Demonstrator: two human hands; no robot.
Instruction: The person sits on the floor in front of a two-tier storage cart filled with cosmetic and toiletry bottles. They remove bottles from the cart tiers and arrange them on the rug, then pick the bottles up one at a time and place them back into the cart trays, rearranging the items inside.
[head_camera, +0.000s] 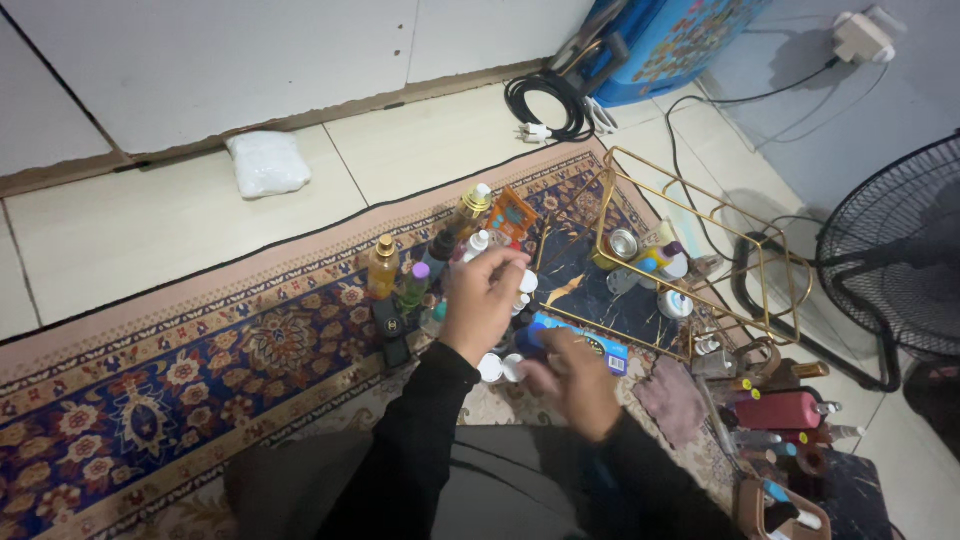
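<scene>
My left hand (482, 300) reaches forward over a cluster of small bottles standing on a patterned rug (200, 370), its fingers curled near a white-capped bottle (478, 243). My right hand (572, 378) is blurred, low by a blue box (585, 342) and some white caps (498, 368); whether it grips anything is unclear. A yellow perfume bottle (382, 266), a green bottle with a purple cap (414, 285) and a dark flat bottle (392, 332) stand left of the left hand.
A gold wire rack (690, 240) lies tipped on the rug with jars inside. A red bottle (778, 410) and other bottles lie at the right. A black fan (895, 250), cables (548, 100), a blue case (670, 40) and a white bag (268, 163) surround the rug.
</scene>
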